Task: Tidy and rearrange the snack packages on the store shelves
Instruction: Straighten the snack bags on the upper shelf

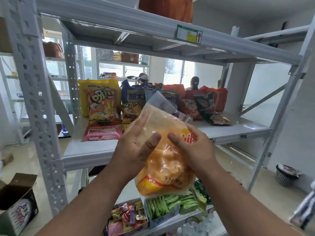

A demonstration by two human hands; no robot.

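Observation:
Both my hands hold a large yellow-orange chips bag (pixel 163 160) upright in front of the middle shelf (pixel 95 150). My left hand (pixel 134 149) grips its left side and my right hand (pixel 192 147) grips its right side, thumbs across the front. Behind it on the shelf stand an orange fries-snack bag (pixel 102 108) in front of a tall yellow bag (pixel 98 87), a blue bag (pixel 133 96), red bags (pixel 219 97) and a leaning green bag (pixel 209 109). A pink Nabati wafer pack (pixel 102 133) lies flat near the front left.
The lower shelf holds a box of green sachets (pixel 163 208) and a box of mixed candies (pixel 127 217). An open cardboard box (pixel 18 201) stands on the floor at left, a mesh bin (pixel 284 174) at right. Two people sit beyond the shelving. Grey uprights (pixel 37 106) frame the bay.

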